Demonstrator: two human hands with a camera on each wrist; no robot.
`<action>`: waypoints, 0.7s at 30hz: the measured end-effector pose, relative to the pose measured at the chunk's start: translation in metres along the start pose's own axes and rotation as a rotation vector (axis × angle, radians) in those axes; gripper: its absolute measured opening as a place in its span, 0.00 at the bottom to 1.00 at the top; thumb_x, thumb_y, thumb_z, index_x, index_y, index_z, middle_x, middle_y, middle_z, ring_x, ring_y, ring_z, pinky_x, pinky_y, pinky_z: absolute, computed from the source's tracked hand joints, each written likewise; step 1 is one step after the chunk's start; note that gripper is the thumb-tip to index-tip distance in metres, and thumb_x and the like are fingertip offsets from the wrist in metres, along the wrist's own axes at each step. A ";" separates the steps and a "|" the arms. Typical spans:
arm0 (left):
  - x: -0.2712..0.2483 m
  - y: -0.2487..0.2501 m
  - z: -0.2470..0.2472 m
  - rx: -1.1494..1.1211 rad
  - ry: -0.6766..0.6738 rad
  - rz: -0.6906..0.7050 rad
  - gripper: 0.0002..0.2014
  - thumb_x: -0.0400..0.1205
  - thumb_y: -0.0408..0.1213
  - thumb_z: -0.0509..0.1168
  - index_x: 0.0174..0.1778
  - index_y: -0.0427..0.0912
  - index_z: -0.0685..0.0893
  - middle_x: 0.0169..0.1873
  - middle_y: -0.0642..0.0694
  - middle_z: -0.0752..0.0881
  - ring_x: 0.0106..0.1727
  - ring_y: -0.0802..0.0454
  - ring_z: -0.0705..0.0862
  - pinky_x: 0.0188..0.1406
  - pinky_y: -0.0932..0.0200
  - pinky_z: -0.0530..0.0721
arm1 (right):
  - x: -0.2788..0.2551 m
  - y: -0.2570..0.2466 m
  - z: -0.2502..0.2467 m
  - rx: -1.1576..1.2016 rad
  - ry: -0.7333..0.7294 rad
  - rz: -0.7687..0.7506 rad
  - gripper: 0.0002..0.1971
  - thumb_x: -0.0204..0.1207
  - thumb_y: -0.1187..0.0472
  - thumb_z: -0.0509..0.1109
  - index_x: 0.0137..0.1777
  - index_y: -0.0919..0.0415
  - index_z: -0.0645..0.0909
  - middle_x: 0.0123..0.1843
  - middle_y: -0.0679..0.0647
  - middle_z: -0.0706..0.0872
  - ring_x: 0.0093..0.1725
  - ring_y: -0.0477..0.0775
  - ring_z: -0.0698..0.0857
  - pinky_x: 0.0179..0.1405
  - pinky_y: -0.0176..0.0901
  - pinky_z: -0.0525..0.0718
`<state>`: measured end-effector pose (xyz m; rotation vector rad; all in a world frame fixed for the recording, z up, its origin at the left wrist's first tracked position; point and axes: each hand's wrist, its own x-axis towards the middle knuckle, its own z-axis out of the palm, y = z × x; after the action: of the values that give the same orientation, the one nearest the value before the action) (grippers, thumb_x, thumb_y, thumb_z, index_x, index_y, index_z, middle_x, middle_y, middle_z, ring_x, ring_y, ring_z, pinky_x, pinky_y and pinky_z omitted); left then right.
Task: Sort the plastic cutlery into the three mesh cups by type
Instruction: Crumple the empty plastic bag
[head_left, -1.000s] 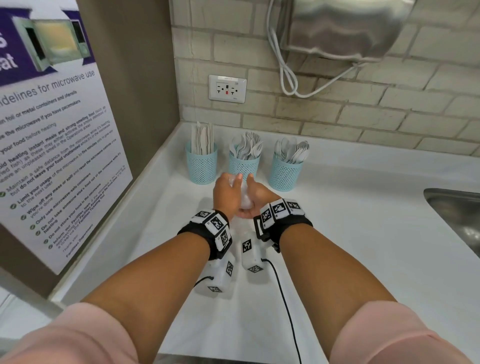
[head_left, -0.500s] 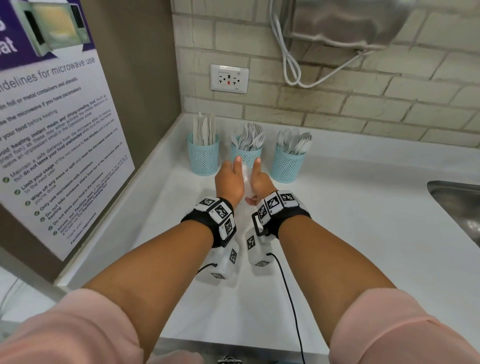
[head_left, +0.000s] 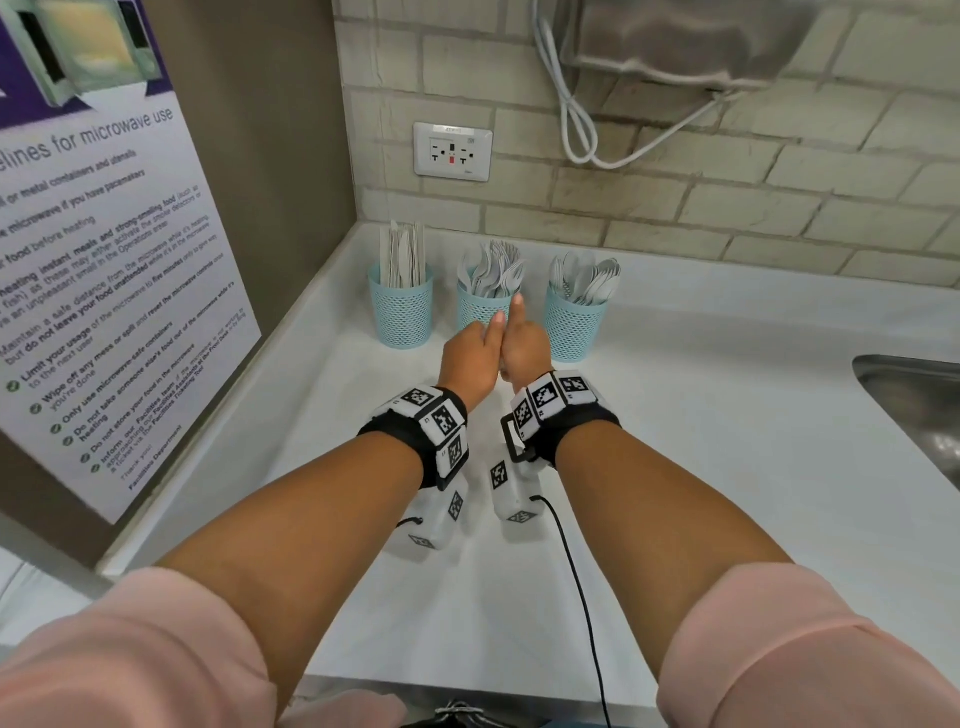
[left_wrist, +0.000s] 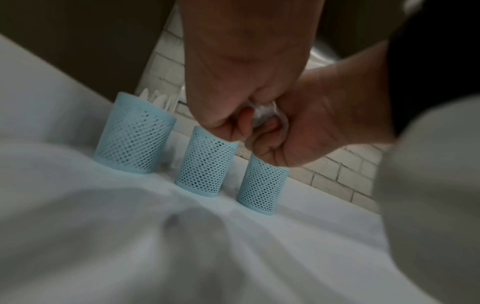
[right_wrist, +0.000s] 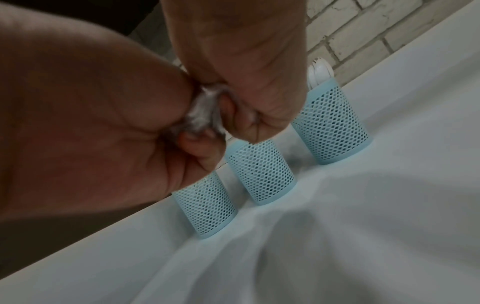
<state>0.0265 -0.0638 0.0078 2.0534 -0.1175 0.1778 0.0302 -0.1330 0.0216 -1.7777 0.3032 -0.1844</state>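
- Near me: both forearms reach fwd over the white table (head_left: 727, 467), with the wrist cams strapped on.
- Left hand (head_left: 470, 358) and right hand (head_left: 524, 348) are pressed side by side, knuckles touching and thumbs up. The wrist views show the fingers of both curled round one white wad (left_wrist: 262, 112). It's crumpled and soft-looking. I can't tell if it's wrapper or tissue, but it doesn't look like cutlery.
- Just changed: vs 1 s ago the hands have gone fwd and up, from low over the table to right in front of the middle cup (head_left: 478, 309). 0.5 s ago they were partway there. The wad showed between the hands from the head cam then. Now it's squeezed out of sight there and only the wrist cams catch it.
- The head cam has also shifted a bit, so the cups sit lower in the view than before.
- Cups haven't moved: 3 in a row near the back wall, each apart from the next.
- Left cup (head_left: 401, 306) holds knives (head_left: 402, 254), the middle one mostly forks (head_left: 493, 270), and the right cup (head_left: 574, 327) mostly spoons (head_left: 592, 280). I can't rule out a stray piece in the last two.
- What it means, imo: no loose cutlery is left on the table, so the sort looks done or nearly so. The hands are just balling up leftover rubbish.
- Far: brick wall and a socket (head_left: 452, 151).
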 end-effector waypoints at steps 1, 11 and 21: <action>0.001 0.000 -0.001 -0.012 0.031 -0.010 0.23 0.88 0.49 0.50 0.29 0.41 0.69 0.27 0.48 0.73 0.32 0.52 0.72 0.36 0.59 0.65 | 0.001 -0.001 -0.001 0.077 -0.038 0.060 0.30 0.86 0.42 0.42 0.40 0.62 0.78 0.38 0.64 0.82 0.40 0.61 0.81 0.37 0.47 0.81; -0.008 0.003 -0.001 0.260 0.114 -0.075 0.21 0.86 0.52 0.50 0.61 0.38 0.74 0.63 0.38 0.71 0.66 0.40 0.70 0.61 0.43 0.72 | 0.002 -0.008 -0.003 0.068 -0.249 0.179 0.36 0.82 0.36 0.39 0.31 0.62 0.75 0.27 0.59 0.78 0.33 0.57 0.81 0.43 0.51 0.84; -0.001 0.005 -0.003 -0.257 0.155 -0.134 0.19 0.86 0.55 0.47 0.56 0.43 0.70 0.57 0.36 0.79 0.59 0.41 0.80 0.62 0.40 0.78 | -0.009 -0.021 0.000 0.209 -0.330 0.170 0.19 0.85 0.57 0.55 0.67 0.71 0.74 0.67 0.70 0.80 0.66 0.70 0.80 0.44 0.49 0.83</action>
<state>0.0249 -0.0637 0.0129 1.7780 0.0888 0.2261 0.0241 -0.1259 0.0423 -1.5365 0.1875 0.1925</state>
